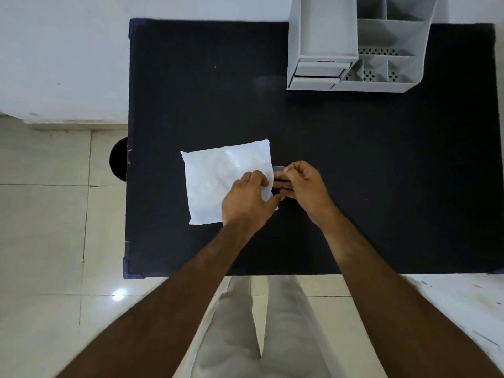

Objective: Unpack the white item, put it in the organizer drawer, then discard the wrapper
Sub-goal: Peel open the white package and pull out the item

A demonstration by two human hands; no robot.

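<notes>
A flat white packet (218,175), the white item still in its clear wrapper, lies on the black table (354,173) left of centre. My left hand (246,201) rests on the packet's right end, thumb and fingers pinching its edge. Beside it, my right hand (302,186) pinches the clear wrapper flap (278,169) that sticks out past that same edge. The grey organizer (354,47) stands at the table's far right; two shut drawers (317,73) are stacked in its lower left part.
The organizer's open compartments (387,36) have perforated floors. A round black object (119,159) sits on the tiled floor just left of the table. A white wall runs behind the table. My legs stand at the near edge.
</notes>
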